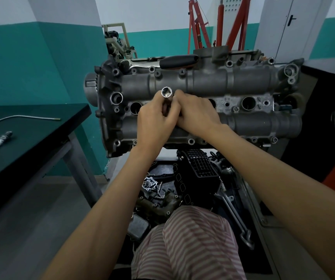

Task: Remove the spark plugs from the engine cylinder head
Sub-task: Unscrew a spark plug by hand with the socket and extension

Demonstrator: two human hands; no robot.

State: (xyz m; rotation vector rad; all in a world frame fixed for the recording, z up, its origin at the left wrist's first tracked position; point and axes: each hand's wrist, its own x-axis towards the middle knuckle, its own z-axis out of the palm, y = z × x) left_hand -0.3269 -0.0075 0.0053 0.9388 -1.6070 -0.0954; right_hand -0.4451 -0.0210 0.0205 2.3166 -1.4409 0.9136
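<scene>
Cylinder head [243, 83], grey cast metal with round plug wells, sits before us; our left hand [154, 126] and right hand [196, 114] both grip a chrome socket [166, 93] above it

Dark green table [41, 126] left of the engine [203, 102] has a spark plug [2, 140] and a bent metal rod [19, 118] lying on it, the rod farther back.

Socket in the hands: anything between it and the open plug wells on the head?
Nothing visible. Both hands, left hand and right hand, grip the socket directly over the cylinder head. The open wells, such as the well to the right, are uncovered; the one beneath the hands is hidden.
</scene>
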